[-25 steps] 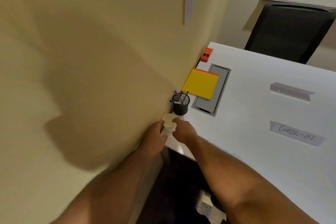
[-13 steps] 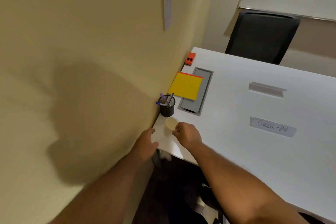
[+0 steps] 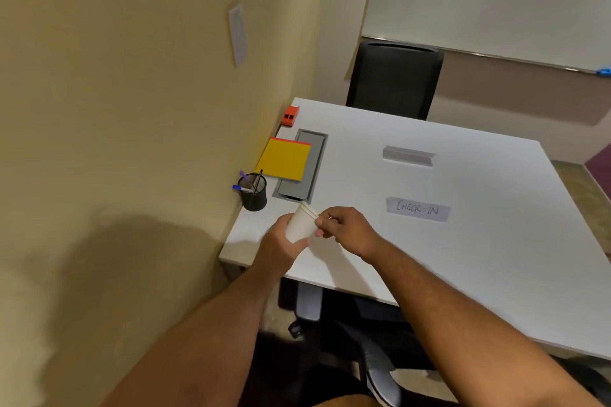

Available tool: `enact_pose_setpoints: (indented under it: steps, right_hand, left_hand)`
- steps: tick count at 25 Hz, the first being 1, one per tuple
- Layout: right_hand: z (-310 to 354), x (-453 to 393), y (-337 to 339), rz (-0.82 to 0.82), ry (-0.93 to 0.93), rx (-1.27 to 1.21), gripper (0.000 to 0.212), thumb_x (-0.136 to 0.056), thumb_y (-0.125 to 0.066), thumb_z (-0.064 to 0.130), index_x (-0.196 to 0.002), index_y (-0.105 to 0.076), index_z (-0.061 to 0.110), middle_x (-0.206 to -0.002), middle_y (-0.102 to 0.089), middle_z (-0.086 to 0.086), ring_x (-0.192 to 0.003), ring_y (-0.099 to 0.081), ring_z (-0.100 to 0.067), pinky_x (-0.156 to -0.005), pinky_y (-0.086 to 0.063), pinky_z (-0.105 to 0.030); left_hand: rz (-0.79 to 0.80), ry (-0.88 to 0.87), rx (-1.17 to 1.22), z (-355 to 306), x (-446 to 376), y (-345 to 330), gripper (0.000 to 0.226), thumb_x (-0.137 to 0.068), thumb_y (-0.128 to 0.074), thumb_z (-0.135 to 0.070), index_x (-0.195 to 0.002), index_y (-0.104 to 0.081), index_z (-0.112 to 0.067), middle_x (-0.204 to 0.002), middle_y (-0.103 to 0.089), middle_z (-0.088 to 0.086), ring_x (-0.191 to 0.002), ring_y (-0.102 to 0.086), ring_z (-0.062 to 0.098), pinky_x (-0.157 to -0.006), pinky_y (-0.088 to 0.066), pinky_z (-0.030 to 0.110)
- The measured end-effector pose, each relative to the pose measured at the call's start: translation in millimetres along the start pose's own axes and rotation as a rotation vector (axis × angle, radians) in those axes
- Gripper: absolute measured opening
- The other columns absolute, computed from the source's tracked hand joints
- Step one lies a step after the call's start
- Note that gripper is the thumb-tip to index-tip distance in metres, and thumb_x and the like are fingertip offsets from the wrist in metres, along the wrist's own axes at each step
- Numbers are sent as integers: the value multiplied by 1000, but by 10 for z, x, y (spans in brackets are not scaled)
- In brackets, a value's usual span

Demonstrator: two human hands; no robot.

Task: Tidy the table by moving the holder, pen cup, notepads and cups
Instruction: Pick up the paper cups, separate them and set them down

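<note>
Cups (image 3: 301,223) tilted, just above tabletop (image 3: 463,241) near left front corner, wall close alongside. Left hand (image 3: 281,241) wraps stack; right hand (image 3: 344,225) pinches rim. Pen cup (image 3: 253,192) near, at left edge.

Pen cup (image 3: 253,192) left of notepads (image 3: 284,158); cups (image 3: 301,223) before both.

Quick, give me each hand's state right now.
Left hand: grips the cups round the side.
Right hand: fingers pinch the cups' rim.
</note>
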State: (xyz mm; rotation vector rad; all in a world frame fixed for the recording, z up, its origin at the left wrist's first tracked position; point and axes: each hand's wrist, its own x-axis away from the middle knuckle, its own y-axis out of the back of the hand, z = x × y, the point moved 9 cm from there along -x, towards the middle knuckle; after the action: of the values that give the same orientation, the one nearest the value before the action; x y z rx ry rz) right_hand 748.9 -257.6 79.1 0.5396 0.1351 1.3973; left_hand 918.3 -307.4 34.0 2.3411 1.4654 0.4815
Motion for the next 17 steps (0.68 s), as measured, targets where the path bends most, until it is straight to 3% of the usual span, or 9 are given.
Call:
enact_pose_setpoints:
  steps: [5,10,12,17]
  right_hand:
    - [-180,28,310,-67,-17,-61,23,-105,-60,20,-94,-76,7,-79,-78,-9,-65,-64,-17,-67,-52,-27]
    - [-787,-26,989,-303,-85,0,20,-99,-63,21,-86,-77,17,-83,-79,-1,-77,-76,-24,-81,-59,-37]
    - [-1093,-129,1214,-295,-137,34,18,-99,-61,22,-92,-77,17,-91,-79,-1,-85,-75,-26,-82,-60,-40]
    - [-1563,-571,1523,-236,-129,281,25,-102,-65,26,-124,-74,17,-120,-77,-1,-113,-71,-22,-95,-55,-34]
  left_hand:
    - [32,1,-147,-96,-142,-189,65,-80,-84,-28,-138,-55,-18,-119,-64,0,-104,-62,21,-81,-49,28]
    - [-19,196,-186,51,-168,-678,69,-82,-84,-32,-142,-52,-20,-126,-65,1,-111,-61,22,-95,-50,36]
    - [-64,263,-149,74,-140,-892,71,-82,-84,-35,-143,-52,-19,-127,-65,2,-111,-61,25,-94,-51,37]
    - [-144,310,-9,-4,-108,-1334,66,-80,-86,-36,-138,-55,-27,-117,-66,-6,-99,-64,16,-79,-50,27]
